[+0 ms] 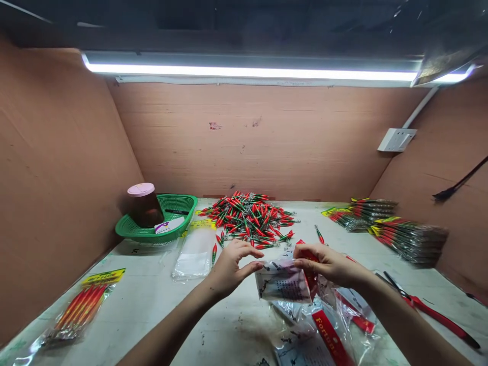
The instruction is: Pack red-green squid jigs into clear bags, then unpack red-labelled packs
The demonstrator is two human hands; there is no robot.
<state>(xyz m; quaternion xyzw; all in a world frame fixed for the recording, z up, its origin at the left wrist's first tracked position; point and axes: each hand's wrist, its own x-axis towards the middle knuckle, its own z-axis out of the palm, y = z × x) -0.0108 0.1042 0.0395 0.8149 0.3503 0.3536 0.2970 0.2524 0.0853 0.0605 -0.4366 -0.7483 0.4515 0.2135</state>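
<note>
Both my hands hold a small clear plastic packet (282, 284) with printed text, just above the white table. My left hand (231, 267) pinches its left top corner between thumb and fingers. My right hand (326, 263) grips its right top edge, fingers closed. Behind them lies a heap of red and green fishing floats (249, 216). More clear packets with red header cards (331, 338) lie under and in front of my right forearm.
A green basket (179, 203) with a brown pink-lidded jar (143, 206) stands at back left. Empty clear bags (194, 251) lie beside it. A filled packet (82, 305) lies front left, stacks of filled packets (392, 229) back right, red-handled scissors (430, 312) at right.
</note>
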